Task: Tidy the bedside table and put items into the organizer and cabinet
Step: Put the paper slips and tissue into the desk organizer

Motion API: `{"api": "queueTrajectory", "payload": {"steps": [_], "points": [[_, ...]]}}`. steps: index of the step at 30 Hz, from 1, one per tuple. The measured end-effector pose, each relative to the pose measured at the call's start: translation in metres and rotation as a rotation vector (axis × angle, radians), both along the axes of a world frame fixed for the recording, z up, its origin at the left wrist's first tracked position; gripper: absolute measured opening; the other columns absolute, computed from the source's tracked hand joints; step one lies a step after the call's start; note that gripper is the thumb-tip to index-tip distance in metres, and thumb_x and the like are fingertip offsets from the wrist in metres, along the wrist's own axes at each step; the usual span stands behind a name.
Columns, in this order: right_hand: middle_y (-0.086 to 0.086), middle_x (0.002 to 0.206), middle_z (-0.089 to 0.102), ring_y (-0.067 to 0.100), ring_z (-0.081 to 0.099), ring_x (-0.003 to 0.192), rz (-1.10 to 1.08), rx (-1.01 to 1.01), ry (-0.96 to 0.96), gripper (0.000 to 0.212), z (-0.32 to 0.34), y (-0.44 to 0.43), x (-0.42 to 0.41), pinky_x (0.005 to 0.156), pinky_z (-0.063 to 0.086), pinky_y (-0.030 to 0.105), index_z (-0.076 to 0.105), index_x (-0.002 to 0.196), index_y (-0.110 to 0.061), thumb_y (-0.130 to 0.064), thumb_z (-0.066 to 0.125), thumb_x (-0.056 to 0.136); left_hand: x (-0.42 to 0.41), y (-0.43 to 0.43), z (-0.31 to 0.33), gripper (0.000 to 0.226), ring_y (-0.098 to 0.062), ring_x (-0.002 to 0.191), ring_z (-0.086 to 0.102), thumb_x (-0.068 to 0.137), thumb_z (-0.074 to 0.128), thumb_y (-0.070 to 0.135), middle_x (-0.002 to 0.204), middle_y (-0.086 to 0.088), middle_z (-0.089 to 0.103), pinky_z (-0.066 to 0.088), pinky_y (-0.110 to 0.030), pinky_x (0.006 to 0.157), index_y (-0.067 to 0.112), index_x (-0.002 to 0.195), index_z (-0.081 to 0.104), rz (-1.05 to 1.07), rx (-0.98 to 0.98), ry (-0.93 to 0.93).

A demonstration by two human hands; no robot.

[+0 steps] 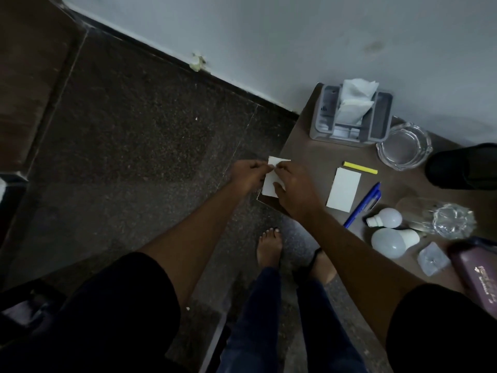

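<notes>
Both hands pinch one white paper sheet (270, 181) above the left corner of the brown bedside table (304, 162). My left hand (248, 173) grips its top edge from the left and my right hand (293, 189) grips it from the right, covering part of it. A grey organizer (382, 122) with white tissue packets (355, 100) stands at the table's back by the wall. On the table lie another white card (344, 193), a yellow marker (359, 167), blue pens (363, 205) and two white bulbs (387, 218) (392, 242).
A glass ashtray (404, 146), a black round object (465, 165), a crumpled clear bottle (446, 219), a small white square item (433, 258) and a dark purple case (481, 273) crowd the table's right side. Speckled dark floor (139, 130) lies to the left, with my bare feet (270, 247) below the table.
</notes>
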State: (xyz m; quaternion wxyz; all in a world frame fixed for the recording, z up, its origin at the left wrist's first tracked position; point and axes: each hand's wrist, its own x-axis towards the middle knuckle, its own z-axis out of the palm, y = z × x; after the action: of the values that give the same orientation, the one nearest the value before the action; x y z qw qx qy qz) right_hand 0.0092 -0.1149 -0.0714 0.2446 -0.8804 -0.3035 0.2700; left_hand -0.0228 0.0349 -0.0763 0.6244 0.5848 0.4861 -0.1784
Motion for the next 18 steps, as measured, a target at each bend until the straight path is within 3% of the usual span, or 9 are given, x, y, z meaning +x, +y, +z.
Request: {"api": "queueTrajectory", "payload": {"steps": [6, 9, 13, 15, 17, 18], "points": [[0.011, 0.13, 0.063, 0.023, 0.058, 0.119, -0.271, 0.13, 0.038, 0.031, 0.005, -0.009, 0.004, 0.104, 0.045, 0.028, 0.065, 0.126, -0.006, -0.016, 0.062, 0.097, 0.003, 0.0, -0.003, 0.027, -0.034, 0.104, 0.072, 0.09, 0.072, 0.01, 0.116, -0.021, 0.072, 0.059, -0.048, 0.091, -0.004, 0.114, 0.07, -0.08, 0.054, 0.019], [0.009, 0.117, 0.067, 0.018, 0.063, 0.104, -0.376, 0.199, 0.042, 0.025, 0.008, -0.015, 0.006, 0.089, 0.046, 0.017, 0.069, 0.116, -0.007, -0.015, 0.068, 0.093, 0.004, -0.001, -0.001, 0.024, -0.034, 0.103, 0.071, 0.092, 0.07, 0.01, 0.113, -0.022, 0.072, 0.06, -0.047, 0.088, -0.006, 0.11, 0.069, -0.108, 0.11, -0.017], [0.002, 0.107, 0.072, 0.008, 0.065, 0.088, -0.514, 0.217, 0.131, 0.022, 0.008, -0.021, 0.009, 0.083, 0.055, 0.019, 0.072, 0.109, -0.011, -0.02, 0.073, 0.09, 0.003, 0.001, 0.007, 0.026, -0.034, 0.104, 0.07, 0.093, 0.069, 0.01, 0.115, -0.023, 0.071, 0.061, -0.045, 0.085, -0.007, 0.113, 0.068, -0.114, 0.145, -0.062], [-0.005, 0.104, 0.072, -0.004, 0.063, 0.081, -0.556, 0.225, 0.22, 0.026, 0.007, -0.022, 0.01, 0.075, 0.051, 0.005, 0.072, 0.111, -0.012, -0.023, 0.076, 0.088, 0.003, 0.002, 0.011, 0.028, -0.033, 0.103, 0.071, 0.093, 0.069, 0.01, 0.115, -0.023, 0.071, 0.061, -0.045, 0.084, -0.007, 0.115, 0.067, -0.123, 0.116, -0.085], [-0.01, 0.104, 0.07, -0.008, 0.063, 0.083, -0.617, 0.247, 0.322, 0.031, 0.009, -0.022, 0.013, 0.072, 0.048, 0.0, 0.072, 0.115, -0.012, -0.025, 0.078, 0.086, 0.002, 0.002, 0.014, 0.027, -0.026, 0.094, 0.073, 0.092, 0.07, 0.011, 0.113, -0.021, 0.072, 0.063, -0.041, 0.081, -0.004, 0.115, 0.067, -0.134, 0.076, -0.117], [-0.009, 0.107, 0.071, -0.004, 0.066, 0.087, -0.665, 0.271, 0.394, 0.034, 0.011, -0.023, 0.016, 0.077, 0.052, 0.005, 0.071, 0.117, -0.012, -0.025, 0.078, 0.086, 0.002, 0.001, 0.016, 0.026, -0.021, 0.089, 0.074, 0.092, 0.07, 0.012, 0.112, -0.018, 0.073, 0.063, -0.037, 0.077, -0.001, 0.115, 0.068, -0.14, 0.062, -0.128]]}}
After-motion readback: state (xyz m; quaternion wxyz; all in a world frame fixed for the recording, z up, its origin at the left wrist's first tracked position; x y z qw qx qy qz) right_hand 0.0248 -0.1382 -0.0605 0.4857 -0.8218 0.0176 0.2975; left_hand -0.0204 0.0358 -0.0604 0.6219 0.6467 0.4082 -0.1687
